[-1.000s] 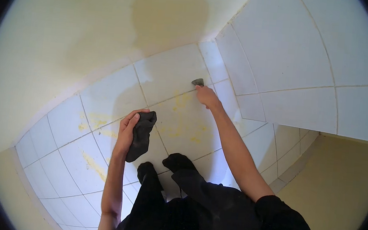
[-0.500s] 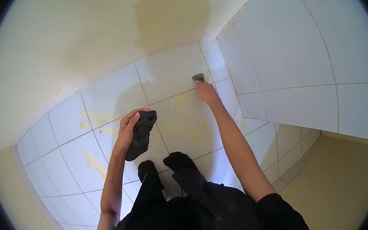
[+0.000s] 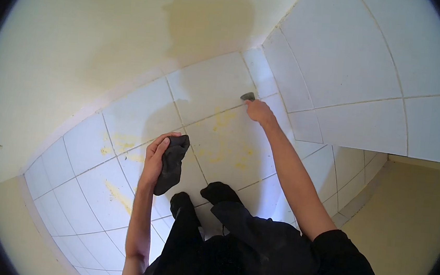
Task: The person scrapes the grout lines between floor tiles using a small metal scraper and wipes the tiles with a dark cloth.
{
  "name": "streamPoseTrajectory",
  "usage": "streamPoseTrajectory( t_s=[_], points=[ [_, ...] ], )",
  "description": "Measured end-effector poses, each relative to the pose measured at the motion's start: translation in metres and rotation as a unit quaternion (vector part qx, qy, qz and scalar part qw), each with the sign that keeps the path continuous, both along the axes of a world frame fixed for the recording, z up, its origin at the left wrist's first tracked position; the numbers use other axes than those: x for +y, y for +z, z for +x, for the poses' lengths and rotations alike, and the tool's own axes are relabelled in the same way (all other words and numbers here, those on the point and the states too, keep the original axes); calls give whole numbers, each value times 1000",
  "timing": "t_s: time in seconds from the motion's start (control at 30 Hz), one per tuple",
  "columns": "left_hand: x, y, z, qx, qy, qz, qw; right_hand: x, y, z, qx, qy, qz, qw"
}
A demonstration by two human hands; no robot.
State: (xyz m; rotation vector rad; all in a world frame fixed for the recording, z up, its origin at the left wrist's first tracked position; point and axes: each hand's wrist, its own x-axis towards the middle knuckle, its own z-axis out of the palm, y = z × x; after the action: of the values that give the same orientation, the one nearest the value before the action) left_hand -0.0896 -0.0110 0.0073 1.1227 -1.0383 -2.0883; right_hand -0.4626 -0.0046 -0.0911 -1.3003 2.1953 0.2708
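Note:
My left hand [image 3: 158, 155] is closed around a dark folded cloth [image 3: 172, 166], held up in front of my feet. Its fingers wrap the cloth's upper left edge. Farther out and to the right, my right hand [image 3: 260, 111] is closed on a small scraper [image 3: 247, 96]. The scraper's dark grey, fan-shaped head sticks out beyond the fingers; its handle is hidden in my grip. It is over a white floor tile near a grout line; whether it touches the tile I cannot tell. Yellow smears [image 3: 223, 120] mark the tiles between my hands.
A cream wall [image 3: 108, 38] rises beyond the white tiled floor [image 3: 84, 199]. To the right stands a raised block faced with white tiles [image 3: 355, 120]. More yellow smears [image 3: 118, 196] lie on the left. My black-socked feet [image 3: 220, 192] are on the tiles.
My right hand has moved slightly right with the scraper, toward the raised tiled block. The whole view has shifted a little. My left hand keeps its hold on the cloth.

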Motion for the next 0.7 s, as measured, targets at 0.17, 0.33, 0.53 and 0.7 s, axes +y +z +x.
streamPoseTrajectory(
  t_s=[0.17, 0.33, 0.53, 0.7],
  points=[
    [1, 0, 3, -4, 15, -4, 1000, 0, 15, 10, -17, -28, -2, 999],
    [-3, 2, -1, -9, -1, -12, 1000, 7, -10, -3, -14, 19, -34, 999],
    [-6, 3, -12, 4, -6, 5, 1000, -7, -31, -20, -14, -56, -43, 997],
    [-4, -1, 1, -7, 5, 1, 1000, 10, 7, 17, -24, -93, -22, 995]
  ],
)
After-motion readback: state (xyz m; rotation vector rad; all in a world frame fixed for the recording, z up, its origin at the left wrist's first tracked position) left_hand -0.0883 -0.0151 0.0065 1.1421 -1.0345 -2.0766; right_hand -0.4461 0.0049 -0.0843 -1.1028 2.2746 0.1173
